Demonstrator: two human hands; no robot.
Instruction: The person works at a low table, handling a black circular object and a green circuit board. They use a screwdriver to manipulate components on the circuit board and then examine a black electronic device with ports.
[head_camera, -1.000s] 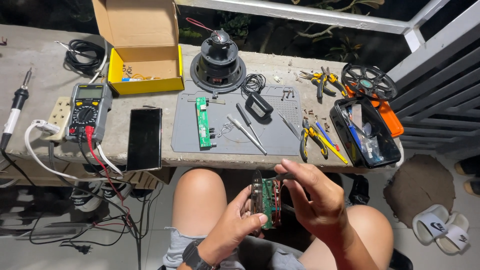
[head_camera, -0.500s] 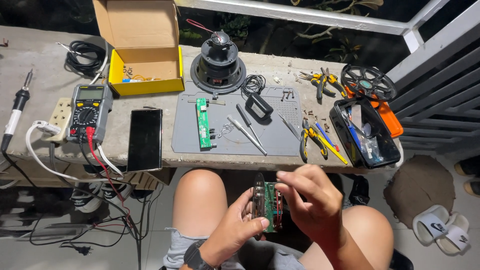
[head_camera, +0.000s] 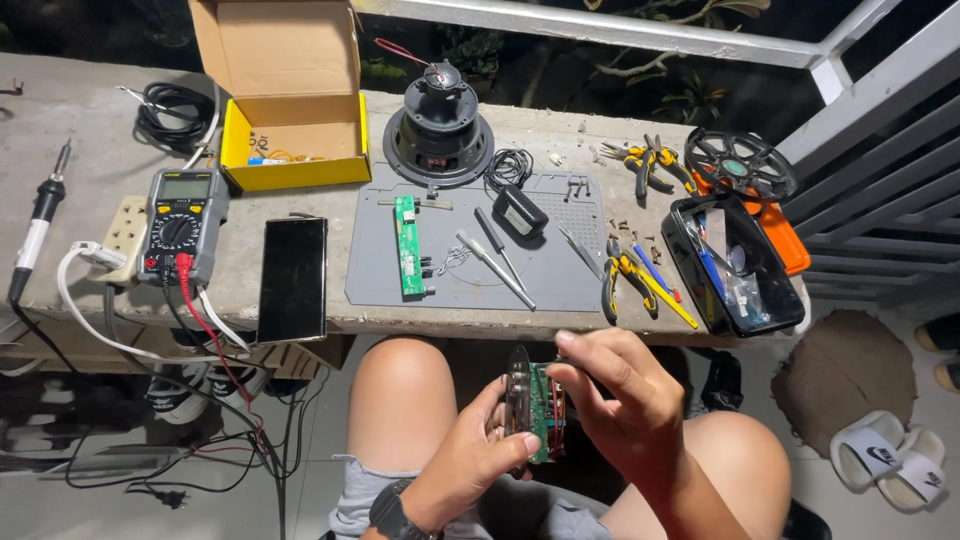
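Fingers (head_camera: 520, 440) of both hands gripping green circuit board (head_camera: 541, 415), above lap

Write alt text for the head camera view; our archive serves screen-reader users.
A seated person's left hand and right hand hold a small green circuit board above their knees. Ahead, a concrete ledge carries a grey work mat, speaker driver, multimeter, dark phone, pliers and soldering iron.
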